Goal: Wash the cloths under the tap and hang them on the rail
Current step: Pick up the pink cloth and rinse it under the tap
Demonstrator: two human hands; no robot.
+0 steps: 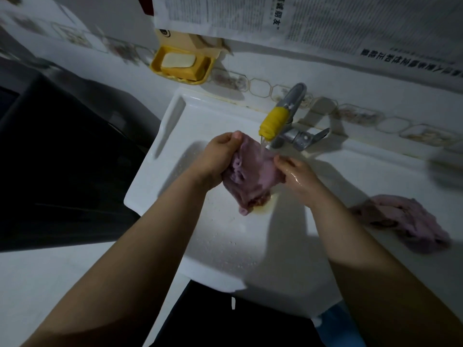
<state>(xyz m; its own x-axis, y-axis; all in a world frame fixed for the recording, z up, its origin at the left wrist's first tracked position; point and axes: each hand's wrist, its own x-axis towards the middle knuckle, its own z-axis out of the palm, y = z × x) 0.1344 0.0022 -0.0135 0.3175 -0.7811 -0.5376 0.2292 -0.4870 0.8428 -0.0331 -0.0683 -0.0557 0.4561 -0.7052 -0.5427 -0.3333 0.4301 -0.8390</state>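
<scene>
Under the tap (283, 116), with its yellow spout tip (272, 121), a pink cloth (250, 176), bunched and held up over the white sink (225, 234) in a thin stream of water. Left of the tap, the left hand (220, 159), clenched on the cloth's upper left edge, thumb pressed over the top fold. Just below the tap, the right hand (297, 175), wet and shining, fingers closed on the cloth's right side. Hanging beneath both hands, the cloth's lower end, dark-stained at the tip, with a yellowish trickle on the basin beside it. Well right of the tap and nearer the camera, a second pink cloth (406, 221), crumpled on the sink's flat ledge, untouched. Up and left of the tap, a yellow soap dish (183, 66) against the tiled wall, holding a pale bar of soap (178, 60). Above the tap, sheets of newspaper (275, 16) over the wall. Far left of the tap, a dark bulky shape, too dim to identify.
</scene>
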